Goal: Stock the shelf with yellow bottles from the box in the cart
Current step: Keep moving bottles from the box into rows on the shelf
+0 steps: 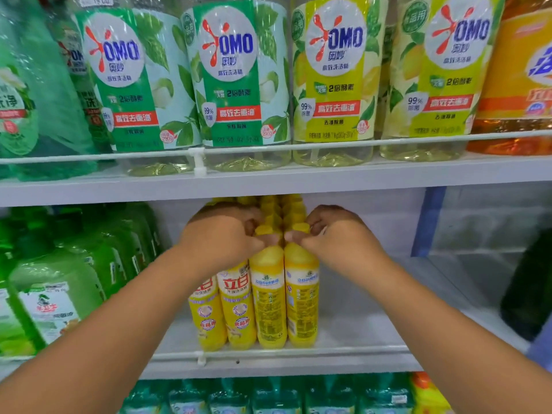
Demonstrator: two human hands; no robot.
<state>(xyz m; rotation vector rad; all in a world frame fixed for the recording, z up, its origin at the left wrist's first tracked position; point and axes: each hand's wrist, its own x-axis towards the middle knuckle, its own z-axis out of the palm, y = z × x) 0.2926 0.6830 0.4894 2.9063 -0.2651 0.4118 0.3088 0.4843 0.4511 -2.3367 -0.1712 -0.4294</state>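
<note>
Several yellow bottles stand in rows on the middle shelf (pixel 352 342), running back under the shelf above. My left hand (pixel 227 234) is closed around the neck of one yellow bottle (pixel 268 297) at the front of the group. My right hand (pixel 334 234) grips the neck of the neighbouring yellow bottle (pixel 301 297) just to its right. Both bottles stand upright, touching each other, near the shelf's front rail. Two more yellow bottles (pixel 222 306) stand to the left with their labels facing me. The box and the cart are out of view.
Green bottles (pixel 59 288) crowd the left of the middle shelf. Bare shelf lies right of the yellow group, with a dark green bottle (pixel 528 291) at the far right. Large OMO bottles (pixel 233 82) fill the shelf above behind a rail. Teal bottles (pixel 268 395) sit below.
</note>
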